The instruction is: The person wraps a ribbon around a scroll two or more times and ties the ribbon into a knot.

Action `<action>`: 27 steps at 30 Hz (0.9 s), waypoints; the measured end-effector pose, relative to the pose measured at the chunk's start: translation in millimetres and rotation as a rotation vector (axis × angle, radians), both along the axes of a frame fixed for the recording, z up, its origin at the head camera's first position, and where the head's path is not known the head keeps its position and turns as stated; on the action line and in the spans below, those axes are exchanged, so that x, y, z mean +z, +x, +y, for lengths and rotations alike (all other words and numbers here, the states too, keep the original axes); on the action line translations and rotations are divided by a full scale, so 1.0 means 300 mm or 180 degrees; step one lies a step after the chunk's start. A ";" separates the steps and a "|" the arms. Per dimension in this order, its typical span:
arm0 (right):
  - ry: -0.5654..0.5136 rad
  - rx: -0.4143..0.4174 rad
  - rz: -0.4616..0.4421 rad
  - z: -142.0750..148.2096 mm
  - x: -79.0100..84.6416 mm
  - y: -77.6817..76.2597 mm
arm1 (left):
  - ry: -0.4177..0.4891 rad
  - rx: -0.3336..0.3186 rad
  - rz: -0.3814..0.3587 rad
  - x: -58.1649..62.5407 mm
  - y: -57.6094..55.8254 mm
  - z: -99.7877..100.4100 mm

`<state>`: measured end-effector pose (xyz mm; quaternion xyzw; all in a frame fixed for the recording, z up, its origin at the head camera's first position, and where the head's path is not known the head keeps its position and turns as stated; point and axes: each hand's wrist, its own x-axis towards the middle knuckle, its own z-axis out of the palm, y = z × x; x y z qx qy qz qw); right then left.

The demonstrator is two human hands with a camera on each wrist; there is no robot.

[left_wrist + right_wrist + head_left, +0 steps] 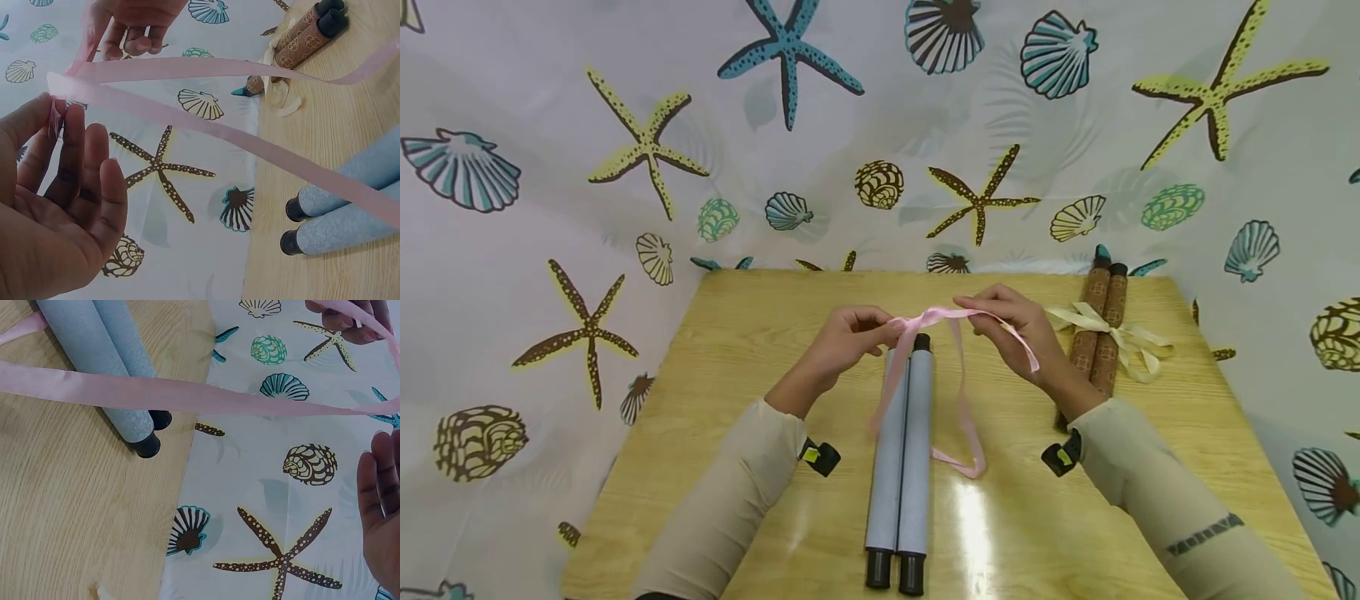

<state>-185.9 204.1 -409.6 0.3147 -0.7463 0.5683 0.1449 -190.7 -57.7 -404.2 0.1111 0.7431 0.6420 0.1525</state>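
Note:
A pink ribbon (932, 315) stretches between my two hands above the far ends of two pale blue-grey rolls (916, 450) with black end caps. My left hand (853, 337) pinches the ribbon between thumb and forefinger; in the left wrist view a frayed end of the ribbon (187, 122) pokes out below that pinch. Opposite it, my right hand (1011, 325) holds the ribbon between thumb and fingers, its tail hanging over the hand. One ribbon length falls over the rolls, and another loops down to the table on their right. In the right wrist view my right hand (382, 519) is cut off at the edge.
Two brown patterned rolls (1105, 333), tied with a cream ribbon (1086, 319), lie at the right side of the wooden table (737, 375). A white cloth (850, 225) printed with shells and starfish hangs behind and beside the table.

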 end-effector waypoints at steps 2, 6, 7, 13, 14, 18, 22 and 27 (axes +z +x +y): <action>-0.0039 0.0039 -0.0011 0.008 -0.006 0.003 | 0.0015 0.0043 -0.0065 -0.007 -0.001 -0.013; -0.0098 0.0035 -0.0038 0.021 -0.004 0.007 | 0.0066 0.0105 -0.0098 -0.009 -0.006 -0.034; -0.0098 0.0026 -0.0062 0.024 -0.002 0.008 | 0.0078 0.0117 -0.0097 -0.009 -0.009 -0.039; 0.0078 -0.0111 -0.0275 0.041 0.008 0.022 | 0.0174 0.0110 -0.0063 -0.003 -0.005 -0.078; 0.0112 -0.0124 -0.0294 0.045 0.007 0.025 | 0.0194 0.0113 -0.0056 -0.002 -0.002 -0.086; 0.0155 -0.0104 -0.0272 0.058 -0.003 0.031 | 0.0251 0.0125 -0.0051 -0.002 0.006 -0.122; 0.0135 -0.0095 -0.0246 0.070 -0.015 0.034 | 0.0275 0.0164 -0.0078 -0.009 0.006 -0.150; 0.0134 -0.0142 -0.0304 0.082 -0.020 0.041 | 0.0288 0.0211 -0.0070 -0.010 0.004 -0.177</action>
